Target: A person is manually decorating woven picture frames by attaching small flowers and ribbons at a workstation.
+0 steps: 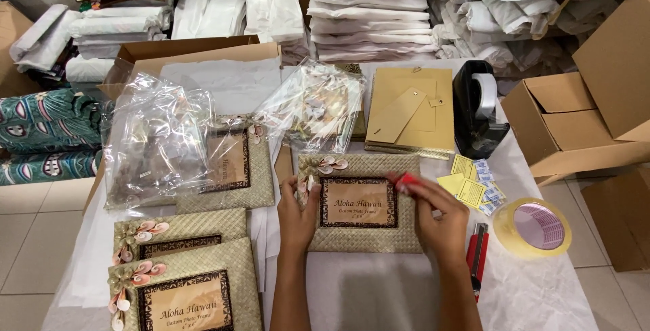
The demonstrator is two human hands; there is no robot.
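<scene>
A woven straw photo frame (369, 236) with shell trim at its top left corner lies flat in the middle of the white-covered table (379, 290). My left hand (298, 219) grips its left edge, thumb on the front. My right hand (440, 212) rests on the frame's right edge and pinches a small red object (408, 182) between its fingertips; what that object is cannot be told.
Two similar frames (183, 273) lie at the front left, another (233, 165) under clear plastic bags (159, 138). A black tape dispenser (477, 107), a tape roll (533, 228), a red box cutter (478, 253), yellow slips (464, 182) and cardboard backings (409, 111) sit to the right. Cardboard boxes (575, 121) stand beyond.
</scene>
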